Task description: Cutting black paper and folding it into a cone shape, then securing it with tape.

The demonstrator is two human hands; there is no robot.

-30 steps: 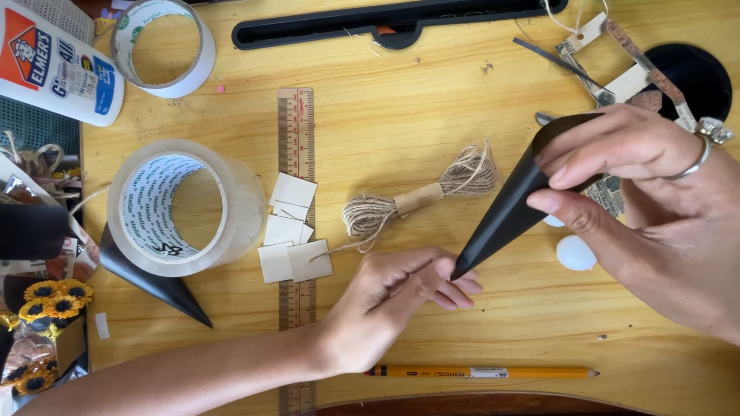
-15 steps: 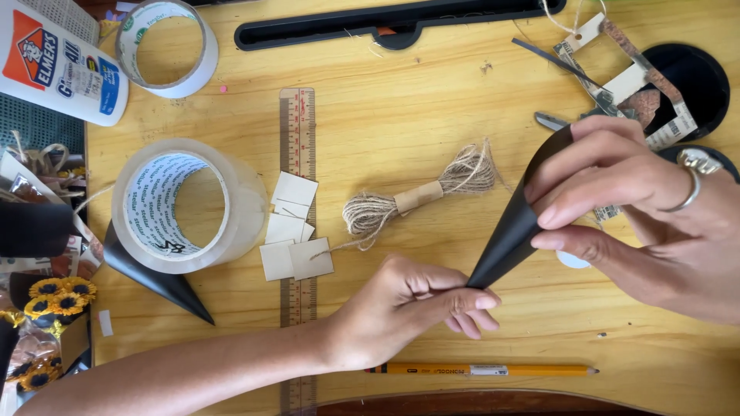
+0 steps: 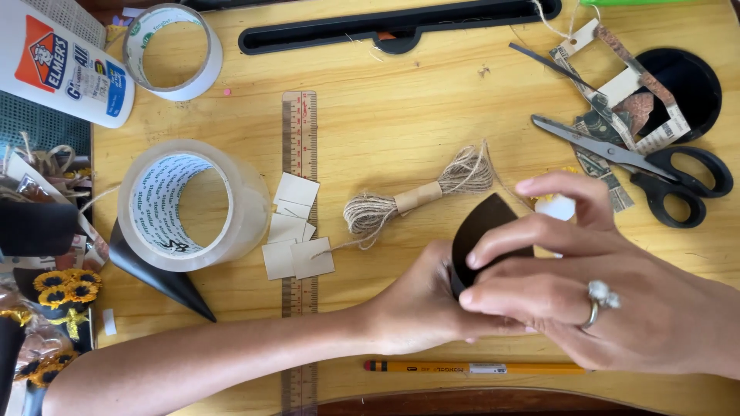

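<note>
1. Your right hand [image 3: 586, 296] wraps its fingers over the black paper cone [image 3: 482, 231], curled shut, to keep it rolled.
2. Your left hand [image 3: 420, 304] pinches the cone's lower end tight.
3. Left of the cone lies the twine bundle [image 3: 412, 199]; below it, the pencil [image 3: 474, 367].
4. The scissors [image 3: 632, 162] lie up and right of the cone, all on the yellow wooden surface [image 3: 432, 100].

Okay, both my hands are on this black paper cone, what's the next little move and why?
Probably keep pinching the overlap with your left hand while the right hand tightens the black paper cone. Its wide end gapes open, and both hands grip it, so neither is free to fetch the clear tape roll by the ruler.
</note>
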